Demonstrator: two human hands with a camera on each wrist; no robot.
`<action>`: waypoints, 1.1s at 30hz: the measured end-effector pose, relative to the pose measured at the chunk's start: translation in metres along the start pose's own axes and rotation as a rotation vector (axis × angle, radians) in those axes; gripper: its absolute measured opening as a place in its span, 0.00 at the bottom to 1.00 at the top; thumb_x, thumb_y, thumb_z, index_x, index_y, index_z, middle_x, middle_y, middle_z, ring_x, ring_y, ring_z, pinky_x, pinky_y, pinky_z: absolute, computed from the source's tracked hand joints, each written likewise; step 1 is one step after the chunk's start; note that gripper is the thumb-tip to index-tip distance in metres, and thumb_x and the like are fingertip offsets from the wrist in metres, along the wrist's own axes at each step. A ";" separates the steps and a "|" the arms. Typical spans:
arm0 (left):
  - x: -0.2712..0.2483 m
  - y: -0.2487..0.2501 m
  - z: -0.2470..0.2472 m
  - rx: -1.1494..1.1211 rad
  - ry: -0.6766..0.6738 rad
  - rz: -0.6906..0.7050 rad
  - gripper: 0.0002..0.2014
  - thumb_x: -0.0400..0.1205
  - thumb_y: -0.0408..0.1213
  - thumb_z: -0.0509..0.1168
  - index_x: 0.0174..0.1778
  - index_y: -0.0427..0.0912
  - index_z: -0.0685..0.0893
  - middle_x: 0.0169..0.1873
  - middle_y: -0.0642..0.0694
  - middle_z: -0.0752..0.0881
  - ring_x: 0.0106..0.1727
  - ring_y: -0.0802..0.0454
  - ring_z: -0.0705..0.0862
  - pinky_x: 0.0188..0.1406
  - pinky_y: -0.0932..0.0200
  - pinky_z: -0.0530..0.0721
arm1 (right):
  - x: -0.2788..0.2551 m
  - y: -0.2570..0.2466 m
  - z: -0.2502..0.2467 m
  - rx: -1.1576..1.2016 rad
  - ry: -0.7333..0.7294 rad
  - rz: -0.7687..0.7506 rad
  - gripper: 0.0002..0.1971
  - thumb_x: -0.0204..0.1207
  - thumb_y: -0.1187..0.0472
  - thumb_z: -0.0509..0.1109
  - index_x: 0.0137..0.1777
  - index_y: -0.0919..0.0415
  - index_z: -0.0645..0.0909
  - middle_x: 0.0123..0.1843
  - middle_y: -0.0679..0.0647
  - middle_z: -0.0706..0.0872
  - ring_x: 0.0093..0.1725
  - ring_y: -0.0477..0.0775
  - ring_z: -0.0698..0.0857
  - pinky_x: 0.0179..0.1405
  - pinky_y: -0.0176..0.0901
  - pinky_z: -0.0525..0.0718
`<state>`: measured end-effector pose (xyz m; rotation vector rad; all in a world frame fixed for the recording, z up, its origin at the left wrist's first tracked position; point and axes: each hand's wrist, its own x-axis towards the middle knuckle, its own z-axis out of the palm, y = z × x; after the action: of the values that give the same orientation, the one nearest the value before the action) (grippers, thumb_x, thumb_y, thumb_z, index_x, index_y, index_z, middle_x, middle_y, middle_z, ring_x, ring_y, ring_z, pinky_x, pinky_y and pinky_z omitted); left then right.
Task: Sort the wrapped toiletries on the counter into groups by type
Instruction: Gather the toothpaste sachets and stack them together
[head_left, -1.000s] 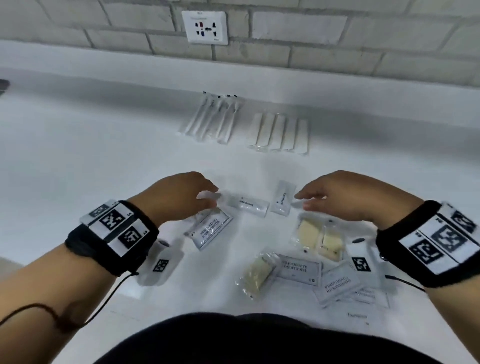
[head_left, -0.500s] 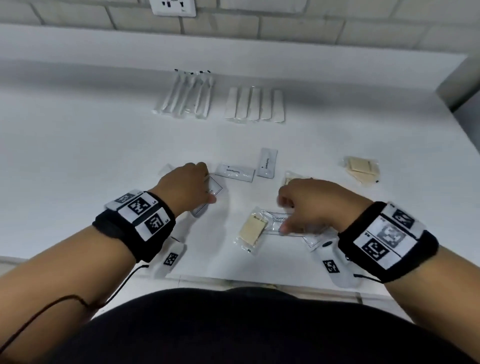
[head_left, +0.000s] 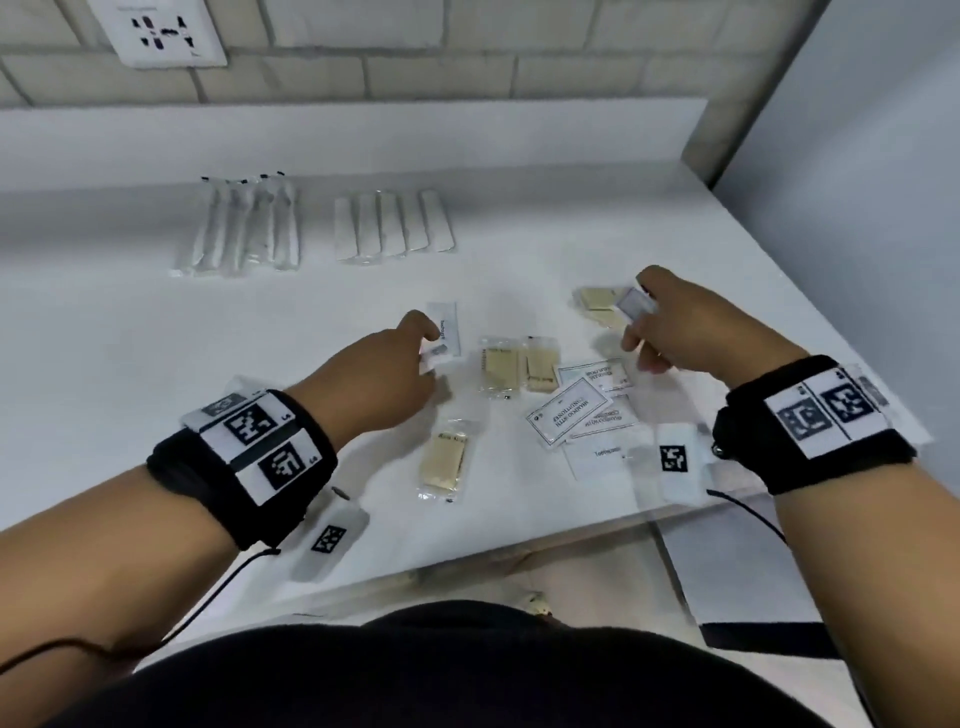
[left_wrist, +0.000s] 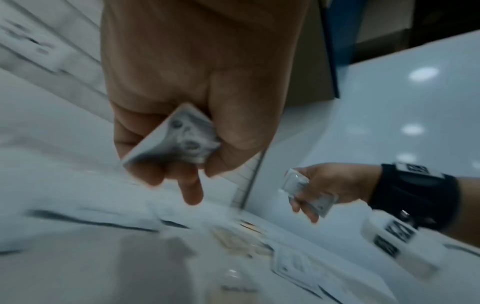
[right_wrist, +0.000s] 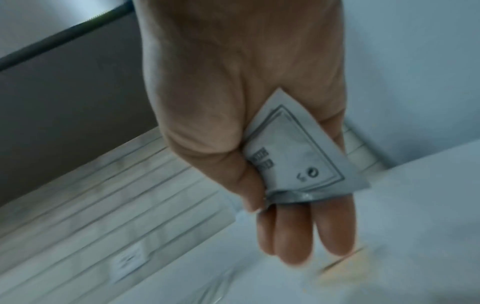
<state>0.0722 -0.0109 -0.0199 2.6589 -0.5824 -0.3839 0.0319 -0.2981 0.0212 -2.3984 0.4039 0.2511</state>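
1. The left hand (head_left: 387, 371) pinches a small white sachet (left_wrist: 179, 135) between thumb and curled fingers, just above the tabletop (head_left: 156, 364), beside a toothpaste packet (head_left: 445, 328) that lies flat.
2. The right hand (head_left: 691, 332) pinches a shampoo sachet (right_wrist: 293, 156) between thumb and forefinger; its other fingers are stretched out. It hovers near a small heap of wrapped soaps (head_left: 597, 306) at the right.
3. 2 rows are already laid at the back: clear-wrapped toothbrushes (head_left: 244, 228) and white flat packets (head_left: 395, 223).
4. Loose pieces remain in the middle: 2 soap packets (head_left: 519, 369) side by side, 1 soap packet (head_left: 444, 460) nearer the body, and a few printed shampoo sachets (head_left: 569, 410) that overlap.
5. I judge the sachets as very light, thin and soft; the film bends in the grip and looks smooth, so it may slip.
6. A good place to hold is probably the sealed flat edge or a corner, not the filled middle, which could be squeezed.
7. The soaps seem stiffer; I would take them by the long sides.
8. Overlapping sachets may lift together, so slide 1 free first.
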 end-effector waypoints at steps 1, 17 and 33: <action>0.003 0.011 0.004 0.043 -0.006 0.044 0.13 0.84 0.44 0.59 0.62 0.43 0.74 0.47 0.47 0.86 0.46 0.44 0.83 0.40 0.54 0.76 | -0.004 0.011 -0.009 0.007 0.041 0.033 0.12 0.79 0.68 0.57 0.59 0.55 0.72 0.44 0.60 0.88 0.28 0.58 0.84 0.24 0.38 0.77; 0.081 0.114 0.073 0.362 -0.203 -0.005 0.31 0.70 0.54 0.73 0.66 0.44 0.75 0.55 0.48 0.85 0.56 0.44 0.84 0.44 0.55 0.80 | 0.046 0.048 0.021 -0.613 -0.183 -0.310 0.16 0.66 0.52 0.78 0.54 0.51 0.84 0.56 0.50 0.82 0.57 0.58 0.83 0.51 0.49 0.81; 0.006 0.087 0.023 -0.508 0.187 -0.442 0.12 0.74 0.43 0.65 0.53 0.48 0.80 0.41 0.53 0.92 0.47 0.50 0.91 0.43 0.45 0.89 | 0.097 0.089 -0.025 -0.361 -0.150 -0.346 0.12 0.71 0.54 0.73 0.31 0.55 0.75 0.34 0.48 0.79 0.41 0.54 0.79 0.29 0.36 0.69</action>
<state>0.0396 -0.0934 -0.0040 2.2687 0.1571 -0.3418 0.0924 -0.4003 -0.0407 -2.7240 -0.1405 0.3676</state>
